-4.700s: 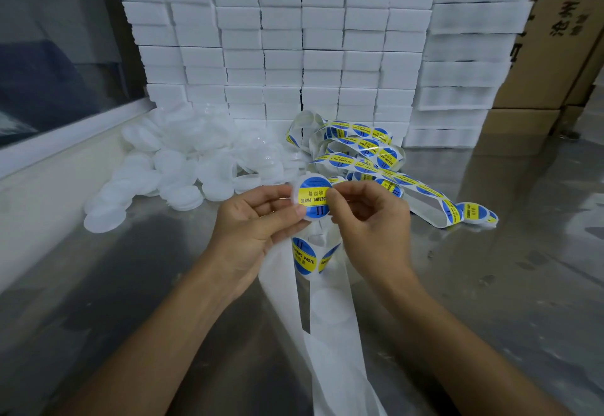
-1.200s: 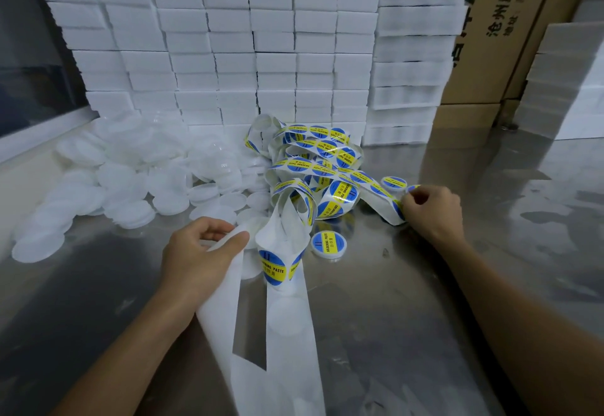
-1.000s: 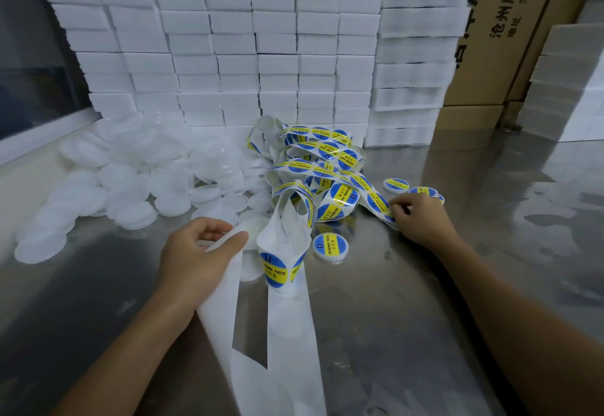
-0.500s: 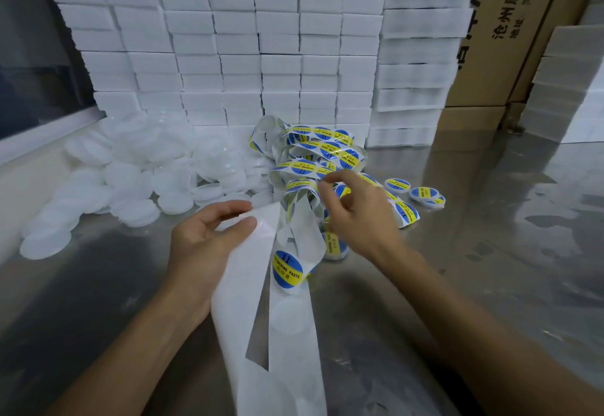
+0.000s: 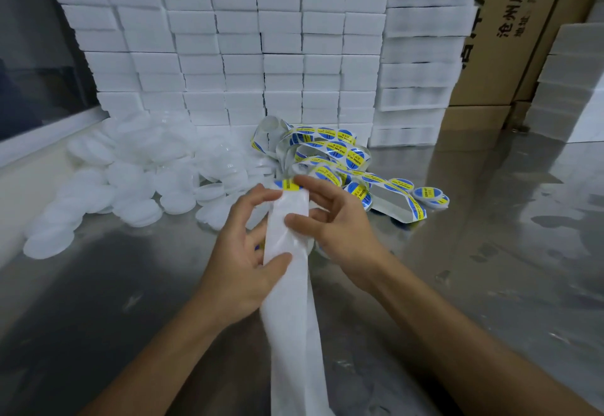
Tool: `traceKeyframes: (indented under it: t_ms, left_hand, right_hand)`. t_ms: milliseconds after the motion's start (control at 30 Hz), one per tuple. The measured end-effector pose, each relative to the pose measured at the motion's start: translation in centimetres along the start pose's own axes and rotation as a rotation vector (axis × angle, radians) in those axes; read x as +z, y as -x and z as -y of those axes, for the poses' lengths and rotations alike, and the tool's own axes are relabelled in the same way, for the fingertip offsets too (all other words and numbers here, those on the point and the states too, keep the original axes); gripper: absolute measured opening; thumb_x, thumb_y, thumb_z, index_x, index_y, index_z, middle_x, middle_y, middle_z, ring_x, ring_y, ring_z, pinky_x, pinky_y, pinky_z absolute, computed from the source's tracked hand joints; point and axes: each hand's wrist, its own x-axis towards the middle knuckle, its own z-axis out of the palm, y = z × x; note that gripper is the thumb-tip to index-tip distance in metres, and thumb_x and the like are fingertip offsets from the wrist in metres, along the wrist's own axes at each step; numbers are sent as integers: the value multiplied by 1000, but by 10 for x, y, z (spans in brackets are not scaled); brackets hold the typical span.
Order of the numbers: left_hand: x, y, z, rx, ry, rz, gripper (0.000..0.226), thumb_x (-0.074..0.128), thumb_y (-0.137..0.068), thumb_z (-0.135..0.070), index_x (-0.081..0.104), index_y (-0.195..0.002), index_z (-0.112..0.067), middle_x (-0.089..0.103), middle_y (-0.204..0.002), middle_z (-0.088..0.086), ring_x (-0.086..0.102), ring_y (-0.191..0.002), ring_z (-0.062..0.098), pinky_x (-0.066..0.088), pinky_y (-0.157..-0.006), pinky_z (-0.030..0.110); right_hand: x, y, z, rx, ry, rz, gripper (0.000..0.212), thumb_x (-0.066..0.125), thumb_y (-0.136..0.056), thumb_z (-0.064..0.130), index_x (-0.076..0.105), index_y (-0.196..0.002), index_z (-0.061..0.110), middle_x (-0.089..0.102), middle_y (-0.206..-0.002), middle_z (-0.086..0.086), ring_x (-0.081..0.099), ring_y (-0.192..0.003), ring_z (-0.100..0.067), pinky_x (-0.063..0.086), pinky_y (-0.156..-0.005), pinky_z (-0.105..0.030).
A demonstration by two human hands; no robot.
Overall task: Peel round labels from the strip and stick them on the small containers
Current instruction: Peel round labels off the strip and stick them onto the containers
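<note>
Centre frame: left hand (image 5: 243, 253) pinches the white backing strip (image 5: 289, 245) taut; right hand (image 5: 330, 219) grips its top, apparently to lift the blue-yellow round label (image 5: 287, 184).

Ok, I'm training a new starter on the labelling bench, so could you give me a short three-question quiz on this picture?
1. True or false: both hands hold the white backing strip.
2. Where do the labelled round containers lie: A) right of the tangled blue-and-yellow label strip, B) on the cardboard boxes?
3. Fill in: the blank white round containers are piled to the ____ of the tangle.

Key: 1 true: left hand and right hand both pinch it. 2 A. 3 left.
</note>
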Motion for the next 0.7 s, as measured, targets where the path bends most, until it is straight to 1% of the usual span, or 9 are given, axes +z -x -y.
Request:
traceKeyframes:
  t_ms: [100, 167, 233, 300, 367, 467, 500, 600, 700]
  left_hand:
    - [4, -1, 2, -52, -5, -86, 73, 69, -73, 21, 45, -124, -25, 56, -128, -18, 67, -108, 14, 57, -73, 27]
    - [2, -2, 2, -103, 11, -165, 63, 73, -72, 12, 50, -120, -21, 59, -127, -5, 67, -108, 14, 57, -74, 25]
    - [1, -3, 1, -141, 8, -176, 45, 71, -77, 2, 56, -115, -16, 66, -119, 1, 68, -104, 13, 56, -75, 22]
    - [1, -4, 0, -184, 14, -186, 31, 66, -84, -2, 62, -113, -14, 72, -109, 2, 71, -95, 12, 57, -72, 21]
    - [0, -5, -1, -211, 30, -249, 24, 64, -87, -2, 65, -107, -14, 74, -98, 2, 71, -80, 10, 57, -65, 20]
    - [-6, -7, -1, -200, -37, -347, 21, 64, -87, 2, 67, -99, -15, 73, -81, 0, 67, -63, 8, 54, -55, 20]
    - [-7, -7, 0, -194, -63, -362, 21, 64, -87, 2, 68, -95, -17, 73, -76, -2, 65, -60, 8, 54, -53, 20]
    - [-10, -8, 2, -192, -112, -395, 25, 67, -86, 1, 69, -91, -23, 73, -71, -8, 66, -63, 4, 56, -60, 20]
    - [-9, -8, 4, -184, -144, -403, 23, 68, -84, -1, 69, -90, -24, 72, -69, -17, 65, -64, -4, 54, -64, 13]
  right_hand:
    - [-5, -1, -2, -98, 30, 59, 72, 65, -80, -18, 51, -134, 28, 71, -106, 20, 66, -94, -47, 56, -88, -52]
    - [-8, 1, -6, -176, 90, 155, 85, 58, -80, -22, 36, -146, 27, 67, -113, 27, 68, -98, -35, 55, -87, -47]
    - [-10, 2, -9, -256, 200, 208, 90, 54, -81, -22, 24, -153, 24, 54, -137, 23, 65, -106, -20, 56, -84, -37]
    - [-10, 3, -11, -327, 354, 234, 90, 56, -81, -18, 23, -154, 24, 40, -153, 13, 60, -116, -20, 55, -88, -45]
    - [-9, 4, -13, -397, 498, 220, 82, 59, -80, -14, 36, -150, 21, 43, -150, 9, 59, -112, -12, 54, -87, -44]
    - [-5, 7, -16, -555, 658, 138, 56, 67, -80, -3, 58, -132, 14, 57, -137, 4, 59, -110, -5, 52, -81, -26]
    - [-4, 9, -16, -613, 744, 114, 46, 70, -81, 4, 63, -126, 14, 59, -135, 3, 63, -104, -10, 53, -78, -27]
    - [-2, 11, -11, -768, 971, -25, 22, 70, -87, 22, 73, -108, 16, 65, -124, 2, 64, -66, -17, 53, -60, -35]
    - [1, 10, -10, -924, 1082, -95, 11, 69, -89, 20, 76, -92, 12, 72, -100, -2, 62, -57, -25, 50, -50, -36]
